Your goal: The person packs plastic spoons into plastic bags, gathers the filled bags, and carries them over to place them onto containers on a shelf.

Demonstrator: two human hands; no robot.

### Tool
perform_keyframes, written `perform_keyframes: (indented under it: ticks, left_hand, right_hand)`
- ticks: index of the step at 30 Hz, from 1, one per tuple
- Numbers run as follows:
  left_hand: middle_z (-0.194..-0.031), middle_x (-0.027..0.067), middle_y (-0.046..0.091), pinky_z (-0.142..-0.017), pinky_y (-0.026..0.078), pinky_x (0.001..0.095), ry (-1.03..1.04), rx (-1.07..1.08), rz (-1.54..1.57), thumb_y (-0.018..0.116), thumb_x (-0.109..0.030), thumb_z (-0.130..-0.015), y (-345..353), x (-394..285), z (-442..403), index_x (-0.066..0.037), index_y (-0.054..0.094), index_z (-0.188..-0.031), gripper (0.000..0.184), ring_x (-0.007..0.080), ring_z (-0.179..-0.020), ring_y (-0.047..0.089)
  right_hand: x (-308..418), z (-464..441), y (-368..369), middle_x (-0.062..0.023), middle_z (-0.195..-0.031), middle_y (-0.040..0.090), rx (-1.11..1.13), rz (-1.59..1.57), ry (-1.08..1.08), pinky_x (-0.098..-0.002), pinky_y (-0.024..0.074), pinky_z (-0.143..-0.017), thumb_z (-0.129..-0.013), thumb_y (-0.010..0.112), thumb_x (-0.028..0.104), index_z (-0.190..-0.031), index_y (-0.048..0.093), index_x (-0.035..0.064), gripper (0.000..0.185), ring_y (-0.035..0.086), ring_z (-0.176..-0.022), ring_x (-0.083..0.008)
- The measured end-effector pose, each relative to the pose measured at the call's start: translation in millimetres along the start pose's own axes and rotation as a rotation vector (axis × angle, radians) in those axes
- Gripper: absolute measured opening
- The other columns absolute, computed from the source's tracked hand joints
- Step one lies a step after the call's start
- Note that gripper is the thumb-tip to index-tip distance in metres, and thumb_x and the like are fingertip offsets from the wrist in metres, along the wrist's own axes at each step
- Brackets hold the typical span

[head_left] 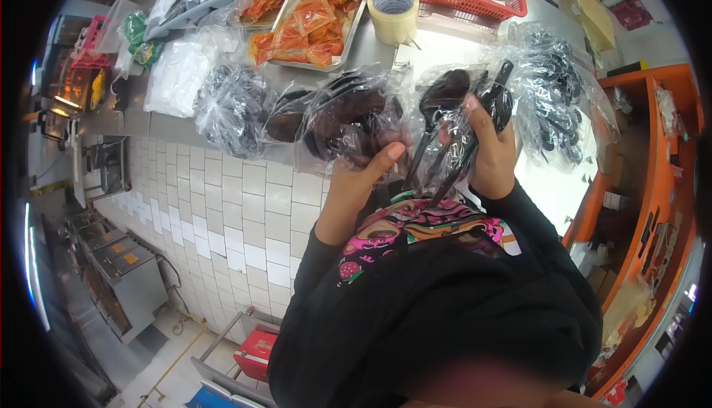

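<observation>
Pale tiles [267, 185] lay down past the edge of the shiny worktop [169, 124]. Over that edge, right in front of the person, were the wrapped black spoons [448, 90], in thin clear plastic. The round end of the big one pointed up and away from the person, and its long handle ran down toward the lap, leaning a bit to the left. The right hand [495, 152] was nearer, just beside that round end, and was curled shut on the plastic with the thumb on top. The left hand [350, 189] was partly closed, its thumb pinching the bagged black pieces [350, 119] to the left of the spoons; its other fingers were too hidden to tell. Farther out, a heap of bagged black things [552, 93] lay to the right, and fat tape rolls [393, 28] stood beyond the hands, beside orange food packs [308, 26].
</observation>
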State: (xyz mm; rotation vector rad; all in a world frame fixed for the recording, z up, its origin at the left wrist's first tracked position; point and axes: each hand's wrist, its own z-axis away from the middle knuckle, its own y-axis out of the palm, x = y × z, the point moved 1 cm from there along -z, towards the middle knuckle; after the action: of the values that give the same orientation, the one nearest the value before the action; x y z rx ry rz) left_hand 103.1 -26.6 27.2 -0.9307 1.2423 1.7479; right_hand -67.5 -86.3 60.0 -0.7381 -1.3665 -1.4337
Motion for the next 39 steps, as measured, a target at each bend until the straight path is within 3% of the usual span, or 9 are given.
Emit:
perform_keyframes:
  ticks: [2,5,7,17,20,21,31,34,39]
  left_hand:
    - [-0.1,0.0099,0.066,-0.084,0.047,0.0281,0.019,0.059,0.081,0.065,-0.009,-0.085,2.3,-2.9,-3.8,0.003,0.062,-0.106,0.024,0.0171,-0.092,0.061]
    - [-0.103,0.0133,0.061,-0.079,0.051,0.034,0.0,0.118,0.076,0.06,-0.012,-0.087,-0.7,-2.5,-7.0,0.002,0.051,-0.115,0.033,0.0232,-0.09,0.062]
    - [-0.102,0.0139,0.061,-0.078,0.051,0.0343,-0.019,0.116,0.1,0.058,-0.012,-0.087,3.9,-8.6,-4.9,0.002,0.051,-0.115,0.032,0.0239,-0.088,0.063]
    - [-0.1,0.0062,0.061,-0.081,0.048,0.028,-0.065,0.09,0.217,0.066,0.0,-0.08,-6.5,5.6,-2.6,0.0,0.055,-0.111,0.033,0.0143,-0.091,0.059]
    - [-0.099,0.0063,0.062,-0.078,0.05,0.0281,-0.086,0.066,0.192,0.066,0.001,-0.08,-8.0,7.5,-10.4,0.0,0.055,-0.112,0.034,0.0146,-0.09,0.06]
    - [-0.099,0.0063,0.062,-0.078,0.05,0.0281,-0.088,0.063,0.191,0.066,0.001,-0.08,-10.0,8.4,-12.1,0.0,0.055,-0.112,0.034,0.0146,-0.09,0.06]
    - [-0.101,0.0119,0.062,-0.078,0.054,0.0342,0.016,0.086,0.143,0.063,0.003,-0.08,-11.4,12.4,-16.0,0.003,0.052,-0.116,0.037,0.0202,-0.093,0.061]
    - [-0.116,0.0186,0.053,-0.077,0.055,0.0405,0.056,0.168,0.371,0.056,0.001,-0.084,-6.3,5.9,-19.4,0.001,0.036,-0.132,0.052,0.0312,-0.099,0.059]
    - [-0.119,0.0165,0.053,-0.079,0.055,0.0398,0.057,0.198,0.406,0.059,0.0,-0.083,-8.2,5.4,-17.3,-0.001,0.035,-0.133,0.055,0.0288,-0.101,0.058]
  right_hand:
    - [-22.3,-0.4,-11.4,-0.0112,-0.102,0.057,-0.019,0.008,-0.107,-0.0313,0.0486,-0.072,-0.089,0.058,0.018,-0.119,0.047,-0.0034,0.038,0.059,-0.089,-0.0182]
    - [-10.1,-15.8,-16.7,-0.01,-0.102,0.056,0.236,-0.291,0.089,-0.0274,0.0444,-0.066,-0.087,0.063,0.031,-0.127,0.04,-0.0037,0.058,0.056,-0.079,-0.0153]
    - [7.1,-7.7,-4.7,-0.0023,-0.082,0.055,0.191,0.123,-0.067,-0.0233,0.041,-0.064,-0.085,0.064,0.039,-0.109,0.058,-0.0002,0.046,0.051,-0.067,-0.0094]
    - [-9.3,-8.8,-13.2,-0.001,-0.091,0.06,0.27,0.433,0.158,-0.0237,0.0426,-0.073,-0.069,0.082,0.022,-0.105,0.059,-0.0012,0.049,0.052,-0.082,-0.007]
    - [-11.7,-17.9,-24.5,-0.0004,-0.083,0.062,0.346,0.426,0.265,-0.023,0.0435,-0.072,-0.074,0.078,0.019,-0.096,0.063,-0.0008,0.033,0.054,-0.077,-0.0071]
    - [-9.8,-19.7,-25.6,0.0004,-0.079,0.062,0.317,0.438,0.121,-0.0236,0.0433,-0.069,-0.076,0.076,0.017,-0.091,0.064,-0.0003,0.026,0.053,-0.072,-0.0069]
    - [9.6,-6.5,-11.7,0.0001,-0.082,0.062,0.324,0.567,0.263,-0.0222,0.0441,-0.066,-0.075,0.078,0.016,-0.093,0.061,-0.0009,0.03,0.054,-0.075,-0.0044]
    - [12.1,0.1,-6.4,-0.0022,-0.085,0.064,0.25,0.45,0.162,-0.0231,0.0462,-0.07,-0.076,0.076,0.01,-0.097,0.059,-0.0021,0.03,0.057,-0.08,-0.006]
    - [12.8,2.5,1.2,-0.0029,-0.087,0.063,0.202,0.308,0.05,-0.0219,0.0458,-0.067,-0.071,0.079,0.006,-0.099,0.057,-0.0003,0.035,0.057,-0.078,-0.0064]
